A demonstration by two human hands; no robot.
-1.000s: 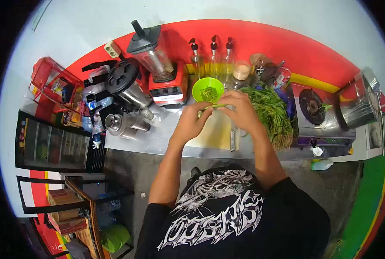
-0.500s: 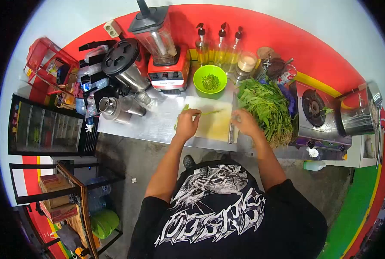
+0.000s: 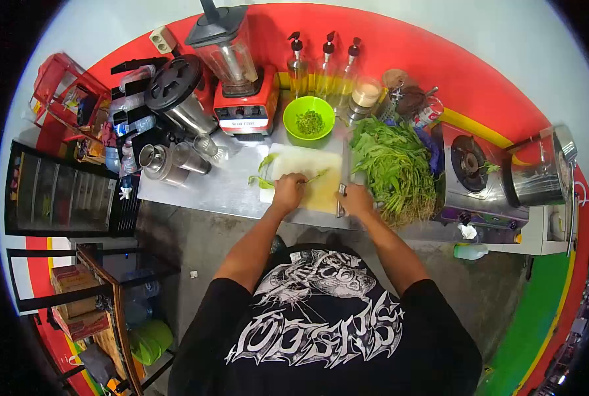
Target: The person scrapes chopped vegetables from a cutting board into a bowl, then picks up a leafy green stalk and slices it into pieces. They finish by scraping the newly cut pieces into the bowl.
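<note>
Since a second ago the two hands have parted. They were together over the board, near the bowl; now the left hand (image 3: 289, 191) has come down onto the cutting board (image 3: 308, 162), and the right hand (image 3: 356, 199) has dropped to the board's right edge.

In the head view, the left hand's fingers are curled down on a green stem (image 3: 318, 175), pinning it flat on the board with its free end pointing right. The right hand is wrapped around the handle of a knife (image 3: 343, 179), whose blade lies along the board's edge, apart from the stem.

The stem looks light, thin and limp, likely to bend or roll, so it is best held low and close to the board. Loose leaves (image 3: 263, 170) trail off the board's left side.

The green bowl (image 3: 293, 127) behind the board holds a small heap of chopped green bits. A large pile of leafy greens (image 3: 395, 165) lies just right of the board. The blender jar (image 3: 232, 59) looks empty; the three pump bottles (image 3: 325, 63) hold a yellowish liquid.
</note>
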